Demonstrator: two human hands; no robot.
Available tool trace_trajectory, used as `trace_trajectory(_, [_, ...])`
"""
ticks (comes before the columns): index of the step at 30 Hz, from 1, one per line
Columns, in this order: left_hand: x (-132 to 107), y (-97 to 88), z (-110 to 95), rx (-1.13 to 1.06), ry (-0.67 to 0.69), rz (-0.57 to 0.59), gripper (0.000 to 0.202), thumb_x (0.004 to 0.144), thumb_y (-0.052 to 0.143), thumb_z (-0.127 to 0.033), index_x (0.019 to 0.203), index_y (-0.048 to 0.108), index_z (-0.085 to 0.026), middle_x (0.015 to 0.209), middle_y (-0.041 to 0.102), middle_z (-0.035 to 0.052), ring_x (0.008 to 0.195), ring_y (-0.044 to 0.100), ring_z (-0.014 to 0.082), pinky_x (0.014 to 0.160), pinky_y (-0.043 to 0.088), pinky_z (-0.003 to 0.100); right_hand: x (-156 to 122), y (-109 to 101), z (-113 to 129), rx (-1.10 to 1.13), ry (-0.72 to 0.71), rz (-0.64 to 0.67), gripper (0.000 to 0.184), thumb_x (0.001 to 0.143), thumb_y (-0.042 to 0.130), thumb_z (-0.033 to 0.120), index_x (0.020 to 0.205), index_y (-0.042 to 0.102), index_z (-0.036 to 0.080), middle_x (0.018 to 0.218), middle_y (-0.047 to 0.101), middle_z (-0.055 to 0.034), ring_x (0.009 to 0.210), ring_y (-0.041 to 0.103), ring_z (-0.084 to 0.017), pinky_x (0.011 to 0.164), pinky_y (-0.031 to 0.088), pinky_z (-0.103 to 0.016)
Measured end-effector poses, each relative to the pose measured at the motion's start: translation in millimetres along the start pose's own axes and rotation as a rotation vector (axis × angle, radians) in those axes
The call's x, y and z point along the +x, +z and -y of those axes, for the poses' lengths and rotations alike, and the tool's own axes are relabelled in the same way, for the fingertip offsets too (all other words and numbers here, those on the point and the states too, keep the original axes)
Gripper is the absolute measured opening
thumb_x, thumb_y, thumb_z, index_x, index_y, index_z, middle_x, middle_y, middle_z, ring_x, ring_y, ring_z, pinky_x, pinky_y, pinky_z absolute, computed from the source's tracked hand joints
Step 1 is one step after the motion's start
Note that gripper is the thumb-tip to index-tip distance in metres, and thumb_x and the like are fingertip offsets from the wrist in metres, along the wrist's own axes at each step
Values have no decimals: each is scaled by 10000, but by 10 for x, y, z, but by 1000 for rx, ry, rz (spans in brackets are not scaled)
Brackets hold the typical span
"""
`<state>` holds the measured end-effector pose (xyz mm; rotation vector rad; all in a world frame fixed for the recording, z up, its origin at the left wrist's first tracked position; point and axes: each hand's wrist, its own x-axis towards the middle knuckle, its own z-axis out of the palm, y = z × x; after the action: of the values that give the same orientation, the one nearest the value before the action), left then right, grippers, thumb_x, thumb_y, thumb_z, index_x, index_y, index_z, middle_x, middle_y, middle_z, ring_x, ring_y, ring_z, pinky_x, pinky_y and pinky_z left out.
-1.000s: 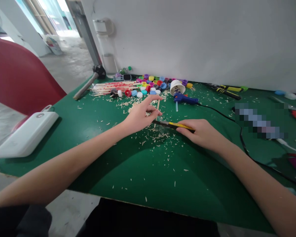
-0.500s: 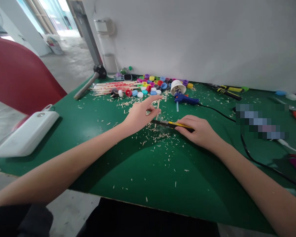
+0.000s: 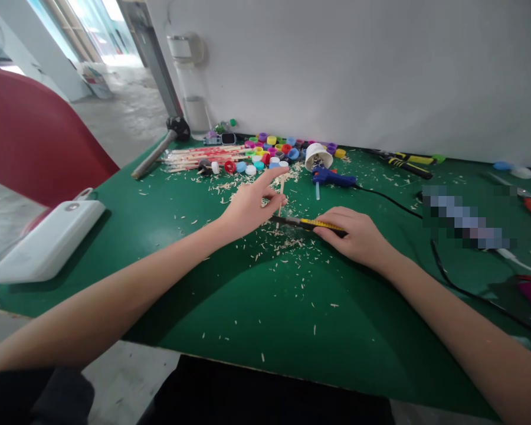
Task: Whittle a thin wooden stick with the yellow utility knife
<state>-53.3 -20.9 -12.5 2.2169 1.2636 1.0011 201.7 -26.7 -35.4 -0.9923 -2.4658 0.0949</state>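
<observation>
In the head view, my left hand grips a thin wooden stick against the table, with the index finger stretched toward its far end. The yellow and black utility knife is in my right hand. Its blade lies across the lower part of the stick, close to my left thumb. Small pale wood shavings are scattered around both hands on the green tabletop. My left fingers partly hide the stick, and the blade's exact contact with it is hard to make out.
Beyond my hands lie coloured bottle caps, packed sticks, a white cup and a blue glue gun with its cord. A hammer and a white power bank are left; pliers lie right.
</observation>
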Motion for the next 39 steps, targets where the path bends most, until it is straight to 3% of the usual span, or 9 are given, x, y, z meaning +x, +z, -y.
trace_trajectory(10, [5, -7, -40, 11, 25, 20, 415, 898, 473, -249, 1312, 433, -250, 830, 745, -21, 364, 334, 23, 469, 371, 217, 31, -4, -1, 34, -37, 63, 237, 920, 507, 345, 954, 678, 185, 895, 684, -71, 841, 611, -194, 732, 485, -337])
trace_trajectory(16, [16, 3, 4, -24, 24, 18, 434, 885, 463, -205, 1316, 420, -235, 830, 742, -6, 601, 601, 80, 490, 395, 184, 20, 7, -8, 8, -5, 7, 223, 920, 507, 343, 940, 668, 190, 885, 680, -65, 796, 602, -181, 702, 481, -331])
trace_trajectory(21, [12, 18, -1, -26, 31, 34, 450, 877, 457, -184, 1321, 409, -239, 849, 741, -10, 475, 499, 49, 485, 398, 189, 43, 4, -21, 23, -46, 72, 223, 919, 508, 346, 956, 668, 195, 886, 677, -63, 828, 600, -191, 717, 486, -341])
trace_trajectory(25, [1, 13, -26, -30, 39, 33, 434, 888, 451, -184, 1319, 410, -225, 890, 747, 7, 416, 413, 27, 488, 400, 200, 33, -3, -11, 23, -18, 24, 235, 924, 497, 348, 936, 670, 189, 873, 678, -67, 802, 599, -185, 706, 484, -337])
trace_trajectory(33, [1, 17, -22, -16, 10, 10, 391, 911, 495, -310, 1295, 440, -259, 853, 744, -11, 370, 334, 27, 476, 382, 229, 50, 1, -7, 17, -34, 66, 242, 915, 496, 351, 957, 678, 196, 888, 679, -72, 830, 601, -201, 721, 483, -349])
trace_trajectory(39, [10, 21, -11, -38, 6, 18, 358, 931, 427, -233, 1287, 396, -231, 887, 741, 1, 426, 438, 40, 491, 381, 220, 22, 6, -8, 2, -8, 9, 230, 925, 493, 344, 940, 663, 189, 868, 670, -67, 795, 593, -187, 704, 475, -332])
